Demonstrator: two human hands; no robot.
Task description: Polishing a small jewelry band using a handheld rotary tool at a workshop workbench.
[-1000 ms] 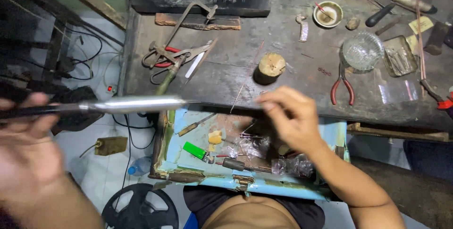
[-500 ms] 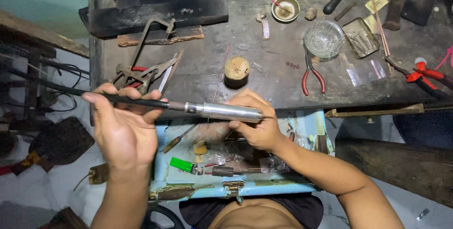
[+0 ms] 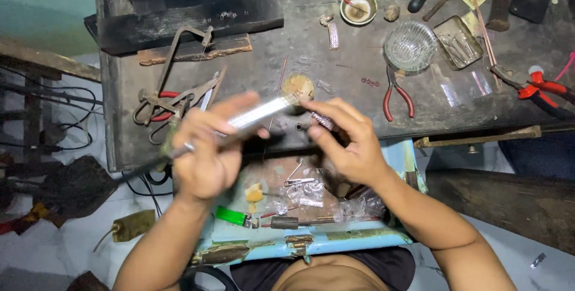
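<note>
Whereas half a second ago the rod lay level across both hands, the rod now slants, its bright metal end raised toward the frame centre and its dark tail dropping to the lower left. The left hand is clenched around the rod's middle; earlier it gripped the dark part with the fingers spread. The right hand has come off the bright end and now pinches a small beaded piece between thumb and fingertips, just beside the rod tip. Both hands sit higher in the frame than before, over the front edge of the bench. The round wooden block lies just behind the rod tip. Red-handled pliers and a glass dish rest to the right of centre. An open blue drawer below the hands holds a green lighter.
</note>
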